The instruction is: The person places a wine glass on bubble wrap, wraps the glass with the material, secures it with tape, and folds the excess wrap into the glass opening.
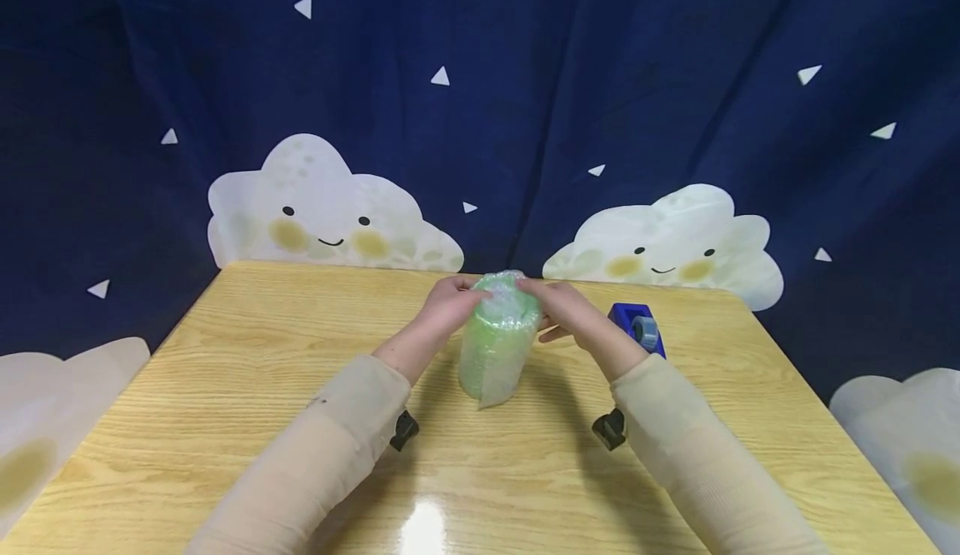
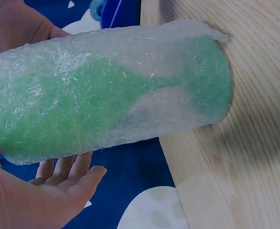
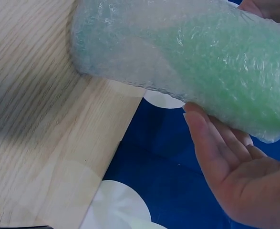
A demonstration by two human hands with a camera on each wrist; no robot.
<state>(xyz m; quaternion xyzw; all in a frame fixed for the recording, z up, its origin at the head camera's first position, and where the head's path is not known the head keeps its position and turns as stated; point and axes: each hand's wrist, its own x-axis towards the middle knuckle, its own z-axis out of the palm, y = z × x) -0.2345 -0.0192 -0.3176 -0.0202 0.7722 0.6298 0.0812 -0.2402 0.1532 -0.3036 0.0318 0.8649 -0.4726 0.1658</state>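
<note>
A green stemmed goblet (image 2: 99,90) wrapped in bubble wrap (image 1: 498,342) stands on the table, with its bowl end up and its foot down. The wrap runs past the bowl and is bunched at the top. My left hand (image 1: 444,309) holds the upper left side, its thumb over the top edge. On the other side my right hand (image 1: 570,313) grips the upper end, thumb likewise on the top. In the right wrist view, the fingers (image 3: 211,138) of that hand lie along the wrap. A loose corner of wrap hangs near the foot.
Behind my right forearm lies a blue tape dispenser (image 1: 619,317) with a roll of clear tape (image 1: 645,332). The wooden table (image 1: 300,330) ends at a dark blue curtain (image 1: 495,105) printed with clouds. Dark wrist camera mounts (image 1: 610,428) show under the sleeves.
</note>
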